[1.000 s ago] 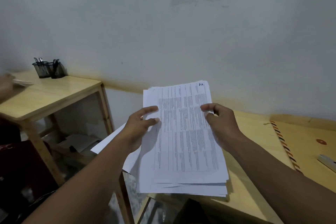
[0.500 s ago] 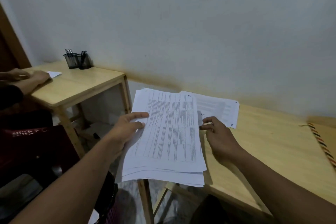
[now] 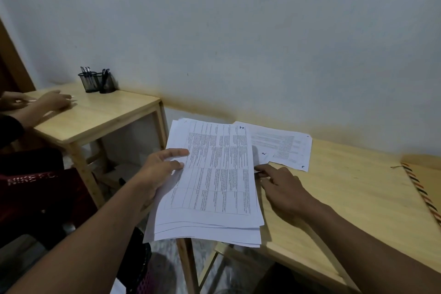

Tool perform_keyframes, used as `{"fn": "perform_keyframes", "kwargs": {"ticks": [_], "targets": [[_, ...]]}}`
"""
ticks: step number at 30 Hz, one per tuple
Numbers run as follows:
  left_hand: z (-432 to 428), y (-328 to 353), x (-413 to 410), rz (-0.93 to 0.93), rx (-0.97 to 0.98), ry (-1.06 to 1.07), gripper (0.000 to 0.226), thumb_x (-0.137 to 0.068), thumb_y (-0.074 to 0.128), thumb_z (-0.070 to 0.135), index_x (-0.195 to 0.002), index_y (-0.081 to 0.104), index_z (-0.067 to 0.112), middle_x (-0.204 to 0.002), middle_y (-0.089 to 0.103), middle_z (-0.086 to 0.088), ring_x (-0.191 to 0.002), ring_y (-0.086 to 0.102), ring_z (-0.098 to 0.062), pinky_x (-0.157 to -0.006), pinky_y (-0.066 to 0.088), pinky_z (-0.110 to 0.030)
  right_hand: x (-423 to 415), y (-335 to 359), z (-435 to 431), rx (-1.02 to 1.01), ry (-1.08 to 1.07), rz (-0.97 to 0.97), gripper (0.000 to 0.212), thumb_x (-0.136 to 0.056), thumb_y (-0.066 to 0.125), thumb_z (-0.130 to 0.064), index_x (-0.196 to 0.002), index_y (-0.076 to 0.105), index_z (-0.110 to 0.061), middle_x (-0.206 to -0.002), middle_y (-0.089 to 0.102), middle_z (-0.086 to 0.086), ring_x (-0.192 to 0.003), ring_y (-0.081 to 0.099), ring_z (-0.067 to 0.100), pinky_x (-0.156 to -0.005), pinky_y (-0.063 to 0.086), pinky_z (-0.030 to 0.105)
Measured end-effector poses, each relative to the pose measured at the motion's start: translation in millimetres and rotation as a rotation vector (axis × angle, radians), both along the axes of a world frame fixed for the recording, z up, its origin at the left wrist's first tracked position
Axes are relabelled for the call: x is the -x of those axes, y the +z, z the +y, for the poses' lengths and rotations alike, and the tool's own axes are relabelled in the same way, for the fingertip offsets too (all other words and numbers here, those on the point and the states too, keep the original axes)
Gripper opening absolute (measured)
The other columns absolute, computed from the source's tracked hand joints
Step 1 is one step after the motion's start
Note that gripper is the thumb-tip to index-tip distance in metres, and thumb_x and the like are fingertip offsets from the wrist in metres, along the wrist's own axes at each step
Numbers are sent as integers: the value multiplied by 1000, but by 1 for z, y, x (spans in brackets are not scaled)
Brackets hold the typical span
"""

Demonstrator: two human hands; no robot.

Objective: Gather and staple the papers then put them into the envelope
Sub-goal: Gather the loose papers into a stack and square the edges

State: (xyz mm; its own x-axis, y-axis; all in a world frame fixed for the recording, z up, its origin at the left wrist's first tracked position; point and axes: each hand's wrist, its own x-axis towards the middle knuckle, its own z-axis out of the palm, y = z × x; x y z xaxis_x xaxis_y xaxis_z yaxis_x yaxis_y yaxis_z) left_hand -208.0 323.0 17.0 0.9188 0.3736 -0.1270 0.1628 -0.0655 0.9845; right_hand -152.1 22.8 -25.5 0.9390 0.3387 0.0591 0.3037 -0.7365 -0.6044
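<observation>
Since 1 s ago, stack of printed sheets (image 3: 210, 181) lowered toward counter (image 3: 346, 200), gripped now by left hand (image 3: 162, 169) only. Right hand (image 3: 281, 186) off it, fingers loose, reaching for loose sheets (image 3: 284, 148) by wall; gathering unfinished, stapling & envelope (image 3: 427, 188) pending.

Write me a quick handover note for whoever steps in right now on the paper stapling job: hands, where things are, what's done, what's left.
Left hand: grips the stack of papers at its left edge, thumb on top; the stack overhangs the table corner.
Right hand: open, fingertips at the stack's right edge, by the loose sheets lying flat near the wall.
Envelope: at the table's far right edge, striped border showing.
Done: most papers gathered.
Left: pick up the loose sheets, square the stack, staple, slide into the envelope. No stapler in view.
</observation>
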Motion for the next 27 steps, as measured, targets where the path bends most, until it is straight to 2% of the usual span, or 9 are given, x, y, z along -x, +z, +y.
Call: {"fn": "perform_keyframes", "kwargs": {"ticks": [4,8,12,15,17,21,23,25,27], "targets": [[-2,1,1,13,9,-15,28,-93,61,-4,-103,78,16,-114,74,-10,-100,73,-28,-94,56,-39,-3,5,-12,26,-62,-76,36,-95,38,-48,-126,55,-37,-114,64,-8,-100,58,13,-83,50,37],[-16,2,-1,-2,23,-61,28,-93,60,-6,-110,75,10,-113,74,-12,-99,73,-28,-92,56,-36,-5,8,-39,216,-92,-161,45,-86,49,-64,-107,68,-29,-92,55,-11,-91,54,18,-74,49,35],[-29,1,-7,26,22,-122,28,-94,60,-4,-108,77,14,-114,74,-9,-101,73,-27,-97,55,-41,-1,10,-55,351,-213,-131,50,-83,54,-69,-121,61,-38,-116,54,-1,-111,48,25,-85,43,36],[-37,-1,-13,44,2,-169,28,-93,62,-2,-103,79,19,-112,76,-4,-99,74,-22,-89,58,-34,2,13,-63,377,-324,-64,53,-83,56,-69,-127,56,-38,-130,50,6,-121,44,33,-92,41,41],[-44,-1,-15,44,-2,-193,28,-92,63,-2,-102,79,19,-110,77,-3,-97,75,-20,-84,58,-31,0,13,-65,324,-355,-28,51,-82,61,-64,-125,57,-36,-130,52,5,-121,46,34,-93,42,41],[-55,-5,-17,61,-1,-227,27,-93,62,-1,-104,78,18,-112,76,-5,-101,73,-25,-96,56,-40,-3,8,-64,131,-381,-12,45,-74,75,-48,-114,59,-36,-120,60,3,-109,57,30,-88,48,40],[-58,-9,-20,69,-3,-239,28,-93,63,0,-102,79,20,-113,76,-5,-103,73,-26,-99,55,-44,-1,6,-63,27,-393,-42,40,-77,78,-33,-112,59,-33,-117,58,4,-103,58,25,-77,49,34],[-61,-11,-21,71,-5,-246,28,-92,64,1,-100,80,22,-111,77,-4,-102,74,-27,-100,54,-46,0,6,-64,-92,-382,-70,34,-83,71,-12,-110,59,-30,-114,54,5,-93,56,19,-62,42,24],[-64,-12,-23,69,-5,-248,28,-91,65,2,-99,80,24,-109,78,-4,-99,75,-27,-99,55,-46,0,7,-64,-283,-399,-50,39,-85,58,6,-103,60,-28,-109,52,5,-85,55,19,-54,40,22]]}}
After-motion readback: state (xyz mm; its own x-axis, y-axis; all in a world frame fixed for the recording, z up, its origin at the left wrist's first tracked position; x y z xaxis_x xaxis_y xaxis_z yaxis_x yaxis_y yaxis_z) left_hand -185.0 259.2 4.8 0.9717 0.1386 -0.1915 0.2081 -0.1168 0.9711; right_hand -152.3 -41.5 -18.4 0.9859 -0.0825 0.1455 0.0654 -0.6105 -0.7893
